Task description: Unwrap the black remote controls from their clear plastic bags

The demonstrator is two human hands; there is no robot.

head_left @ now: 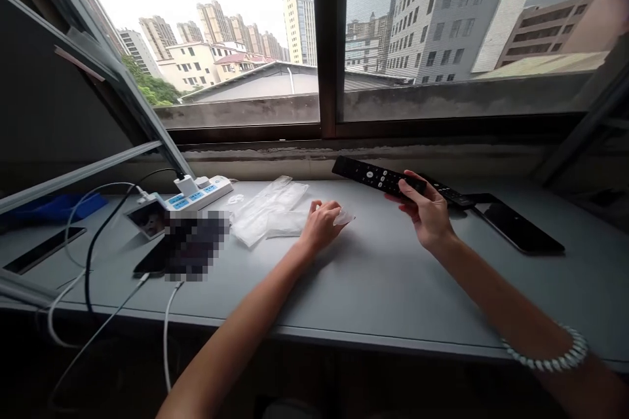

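My right hand (427,216) is closed round the lower end of a black remote control (368,173), raised above the table with its buttons facing me. My left hand (323,224) rests low over the table, fingers curled together on a clear plastic sleeve (287,224), whose crumpled end pokes out to the right of the fingers. More clear plastic sleeves (260,206) lie flat just left of that hand. Behind my right hand a second black remote (449,195) lies on the table, partly hidden by the fingers.
A black tablet-like device (518,222) lies at the right. On the left are a power strip (201,193) with plugs, a dark phone (152,265) partly blurred out, a small framed screen (147,217), another phone (44,250) and loose cables (167,334). A window stands behind the table.
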